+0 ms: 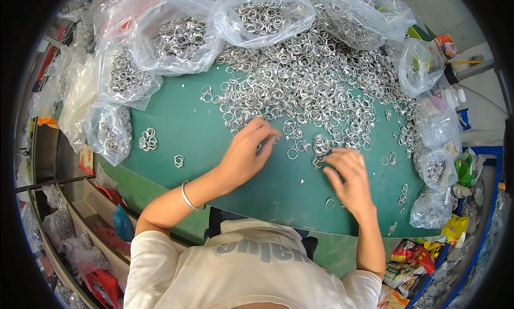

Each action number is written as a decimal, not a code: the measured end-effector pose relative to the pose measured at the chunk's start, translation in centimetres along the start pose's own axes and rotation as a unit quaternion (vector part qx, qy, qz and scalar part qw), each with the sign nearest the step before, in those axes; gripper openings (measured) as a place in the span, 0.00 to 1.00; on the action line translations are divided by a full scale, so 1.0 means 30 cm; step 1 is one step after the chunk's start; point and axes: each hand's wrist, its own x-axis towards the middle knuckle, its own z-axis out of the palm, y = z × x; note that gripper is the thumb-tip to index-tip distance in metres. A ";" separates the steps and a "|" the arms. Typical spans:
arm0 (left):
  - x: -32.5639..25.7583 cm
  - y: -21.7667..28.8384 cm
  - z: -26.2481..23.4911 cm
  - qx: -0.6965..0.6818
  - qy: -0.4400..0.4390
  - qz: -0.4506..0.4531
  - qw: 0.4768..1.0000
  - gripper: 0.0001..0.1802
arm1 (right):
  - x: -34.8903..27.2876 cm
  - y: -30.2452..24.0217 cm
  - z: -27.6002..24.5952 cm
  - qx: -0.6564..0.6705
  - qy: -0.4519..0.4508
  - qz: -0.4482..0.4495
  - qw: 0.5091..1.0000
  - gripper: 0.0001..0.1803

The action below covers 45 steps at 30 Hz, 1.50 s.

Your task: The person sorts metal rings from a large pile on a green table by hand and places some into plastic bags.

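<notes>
- Small silver metal rings point(310, 84) are lying heaped across the far half of the green tabletop point(193, 138).
- Left hand point(243, 154) is pinching rings at the heap's near edge, fingers curled.
- Right hand point(348, 178) is gripping a ring cluster, fingers bent shut.
- Clear plastic bags of rings point(176, 41) are sitting far left.

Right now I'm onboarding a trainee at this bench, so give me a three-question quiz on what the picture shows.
1. True or false: the metal rings lie loose on a red table.
2. Which hand wears a bracelet? A) left hand B) right hand
3. What holds the rings stored along the far edge of the green table?

Key: 1. False, the table is green. 2. A. 3. Clear plastic bags.
</notes>
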 end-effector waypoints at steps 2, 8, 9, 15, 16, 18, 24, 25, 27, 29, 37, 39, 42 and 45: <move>-0.009 0.017 -0.007 -0.023 -0.020 -0.040 0.999 0.11 | 0.011 0.012 0.012 -0.032 0.079 0.047 0.995 0.18; -0.029 0.034 0.011 -0.080 -0.076 -0.075 0.991 0.10 | 0.100 -0.027 0.071 -0.071 0.038 -0.008 0.997 0.24; -0.029 0.037 0.009 -0.075 -0.081 -0.075 0.991 0.10 | 0.089 -0.016 0.076 -0.081 0.025 -0.010 0.996 0.20; -0.054 0.024 -0.003 -0.058 -0.074 -0.046 0.995 0.09 | 0.046 0.045 0.041 -0.168 0.106 0.055 0.978 0.10; -0.055 0.023 0.004 -0.052 -0.080 -0.041 0.995 0.09 | 0.048 0.051 0.038 -0.178 0.132 0.081 0.972 0.11; -0.057 0.029 0.016 -0.053 -0.090 -0.037 0.994 0.10 | 0.086 0.035 0.053 -0.206 0.146 0.082 0.964 0.12; -0.047 0.063 0.037 -0.060 -0.128 -0.036 0.989 0.10 | 0.177 0.068 0.106 -0.227 0.100 0.108 0.963 0.16; -0.053 0.062 0.030 -0.061 -0.124 -0.035 0.990 0.10 | 0.170 0.063 0.102 -0.212 0.082 0.110 0.968 0.16; -0.061 0.055 0.021 -0.058 -0.122 -0.040 0.990 0.10 | 0.144 0.037 0.081 -0.175 0.066 0.091 0.978 0.15; -0.069 0.050 0.017 -0.053 -0.128 -0.051 0.989 0.09 | 0.115 0.019 0.056 -0.149 0.063 0.061 0.985 0.14; -0.071 0.055 0.037 -0.059 -0.139 -0.046 0.987 0.09 | 0.152 0.075 0.044 -0.161 0.153 0.125 0.967 0.08; -0.067 0.056 0.042 -0.067 -0.139 -0.041 0.987 0.08 | 0.182 0.070 0.068 -0.174 0.139 0.096 0.970 0.08; -0.069 0.058 0.038 -0.067 -0.141 -0.044 0.987 0.08 | 0.214 0.077 0.104 -0.186 0.127 0.076 0.971 0.06; -0.075 0.059 0.026 -0.052 -0.148 -0.058 0.986 0.09 | 0.215 0.089 0.100 -0.167 0.105 0.065 0.978 0.05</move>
